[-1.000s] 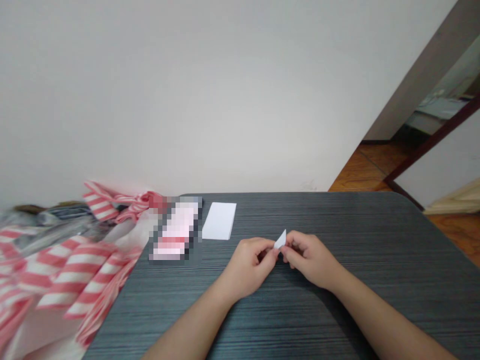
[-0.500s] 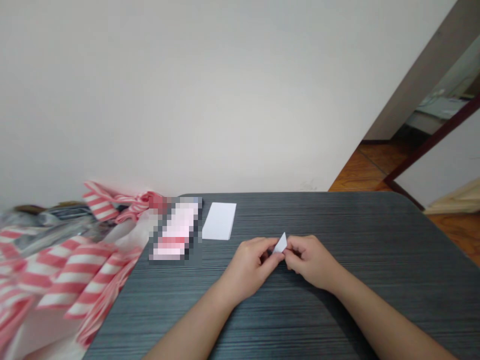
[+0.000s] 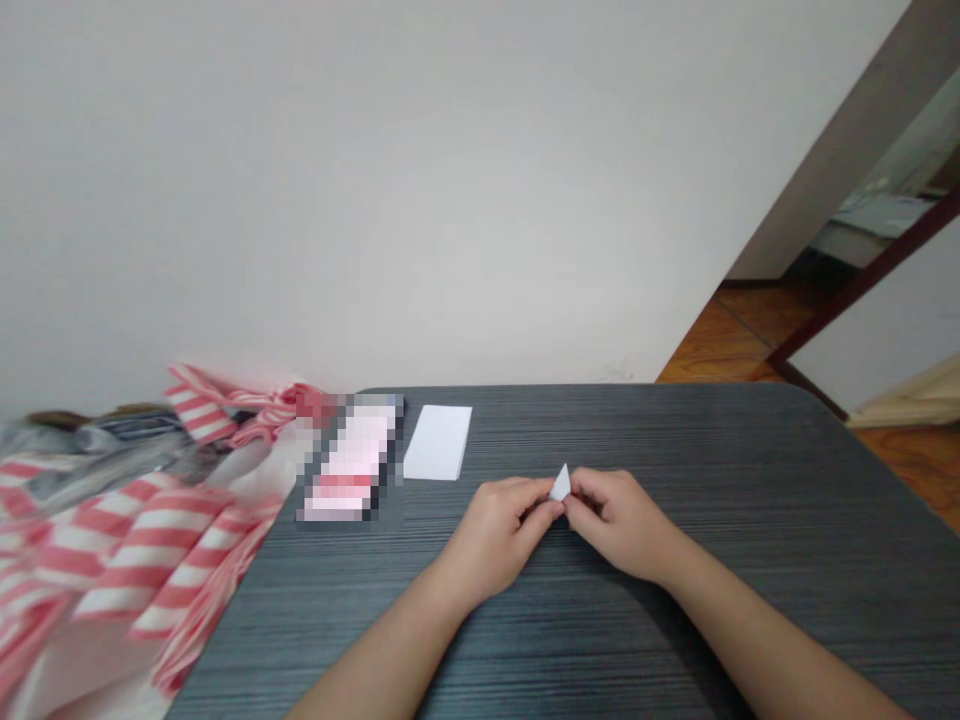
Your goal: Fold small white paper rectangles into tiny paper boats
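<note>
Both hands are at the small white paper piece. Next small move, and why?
Probably slide the right hand up the right edge of the small white paper piece while the left hand steadies it. Both hands meet around its lower part and its pointed tip sticks up uncovered, so that edge looks reachable.

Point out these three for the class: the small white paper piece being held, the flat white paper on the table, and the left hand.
Small white paper piece [image 3: 561, 486]: head view, its visible face.
Flat white paper [image 3: 438, 442]: head view, middle of its top.
Left hand [image 3: 489, 540]: head view, back of the hand.
</note>
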`<state>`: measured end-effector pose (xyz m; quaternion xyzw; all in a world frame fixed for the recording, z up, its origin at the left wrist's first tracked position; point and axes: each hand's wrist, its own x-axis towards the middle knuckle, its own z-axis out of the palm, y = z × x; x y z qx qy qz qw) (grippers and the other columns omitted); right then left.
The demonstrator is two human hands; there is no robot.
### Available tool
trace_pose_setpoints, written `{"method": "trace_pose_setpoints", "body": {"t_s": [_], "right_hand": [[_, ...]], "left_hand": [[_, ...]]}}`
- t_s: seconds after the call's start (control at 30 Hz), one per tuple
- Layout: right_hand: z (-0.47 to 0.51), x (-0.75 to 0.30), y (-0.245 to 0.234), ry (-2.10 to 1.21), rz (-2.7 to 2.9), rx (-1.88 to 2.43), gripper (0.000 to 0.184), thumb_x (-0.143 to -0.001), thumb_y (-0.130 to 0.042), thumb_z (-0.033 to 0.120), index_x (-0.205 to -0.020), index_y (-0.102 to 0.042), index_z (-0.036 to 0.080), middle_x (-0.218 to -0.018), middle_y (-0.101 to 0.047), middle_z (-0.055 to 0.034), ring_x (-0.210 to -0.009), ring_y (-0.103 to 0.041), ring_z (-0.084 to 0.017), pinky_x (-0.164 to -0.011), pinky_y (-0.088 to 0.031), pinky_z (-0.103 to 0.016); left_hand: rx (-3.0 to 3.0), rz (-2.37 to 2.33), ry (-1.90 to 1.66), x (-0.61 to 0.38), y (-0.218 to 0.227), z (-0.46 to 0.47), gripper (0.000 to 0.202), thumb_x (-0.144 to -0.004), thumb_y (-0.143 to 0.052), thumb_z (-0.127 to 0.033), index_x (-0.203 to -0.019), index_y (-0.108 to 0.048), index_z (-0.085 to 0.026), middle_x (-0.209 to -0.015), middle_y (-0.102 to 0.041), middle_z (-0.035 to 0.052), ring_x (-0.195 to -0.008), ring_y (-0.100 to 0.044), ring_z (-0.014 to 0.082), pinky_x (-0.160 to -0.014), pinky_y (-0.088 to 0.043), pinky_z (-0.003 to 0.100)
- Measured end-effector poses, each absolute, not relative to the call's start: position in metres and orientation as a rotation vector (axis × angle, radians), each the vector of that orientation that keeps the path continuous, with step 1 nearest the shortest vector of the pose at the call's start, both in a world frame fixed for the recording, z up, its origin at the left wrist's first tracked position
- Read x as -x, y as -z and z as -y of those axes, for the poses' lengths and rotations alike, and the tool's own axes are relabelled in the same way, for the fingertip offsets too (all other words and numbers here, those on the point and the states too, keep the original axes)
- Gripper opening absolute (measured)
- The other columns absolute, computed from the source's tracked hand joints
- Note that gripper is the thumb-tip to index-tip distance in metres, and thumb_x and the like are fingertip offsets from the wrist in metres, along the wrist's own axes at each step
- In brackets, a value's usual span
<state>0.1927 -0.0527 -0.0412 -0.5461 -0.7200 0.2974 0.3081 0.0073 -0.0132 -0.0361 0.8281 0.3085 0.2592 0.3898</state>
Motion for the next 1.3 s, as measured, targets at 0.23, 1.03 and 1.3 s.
{"method": "trace_pose_setpoints", "body": {"t_s": [0.23,1.03,1.3], "right_hand": [[0.0522,-0.1928,0.0434,-0.764,1.907,1.456,0.019,-0.082,-0.051,0.01,-0.065,-0.047,0.018,-0.059,-0.049,0.0048,-0.054,-0.045,-0.01,-0.054,-0.03,-0.022],[0.0514,-0.1922,0.0435,-0.768,1.916,1.461,0.021,-0.084,-0.051,0.011,-0.065,-0.047,0.019,-0.059,-0.05,0.0046,-0.055,-0.046,-0.01,-0.054,-0.03,-0.022],[0.0519,-0.1923,0.0416,-0.77,1.935,1.464,0.019,-0.084,-0.05,0.01,-0.066,-0.048,0.019,-0.061,-0.051,0.004,-0.056,-0.046,-0.011,-0.055,-0.031,-0.022]], "left_hand": [[-2.133,-0.806,-0.685,-0.0072,0.0355,0.0148,0.023,-0.095,-0.05,-0.026,-0.095,-0.072,-0.02,-0.082,-0.072,0.0034,-0.076,-0.064,0.0163,-0.072,-0.047,0.025],[-2.115,-0.819,-0.624,-0.0078,0.036,0.0143,0.022,-0.096,-0.051,-0.026,-0.092,-0.071,-0.018,-0.08,-0.07,0.0022,-0.074,-0.06,0.0148,-0.069,-0.042,0.024],[-2.135,-0.826,-0.625,-0.008,0.0352,0.0148,0.022,-0.095,-0.051,-0.026,-0.086,-0.069,-0.018,-0.074,-0.067,0.0008,-0.069,-0.058,0.0139,-0.065,-0.039,0.023]]}}
